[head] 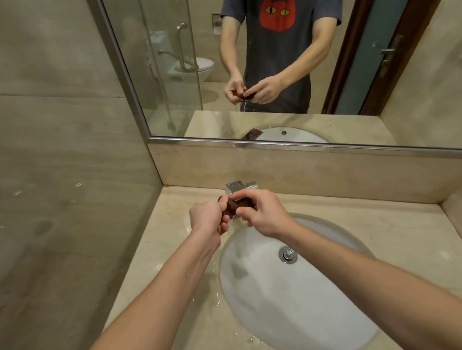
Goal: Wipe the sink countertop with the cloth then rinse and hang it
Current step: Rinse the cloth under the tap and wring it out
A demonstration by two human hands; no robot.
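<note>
- Two hands are closed on a bunched dark red cloth (234, 204), held above the sink (265, 299) rim at 12 o'clock.
- Left hand (205, 216) grips at 9 o'clock, right hand (265, 214) at 3 o'clock.
- Water drops are seen on the bench (158, 251); the tap (235, 187) is just behind.

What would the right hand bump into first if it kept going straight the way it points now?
Probably the chrome faucet. The right hand points up and left, gripping the dark red cloth right in front of it; the left hand is also close. Depth is unclear.
</note>
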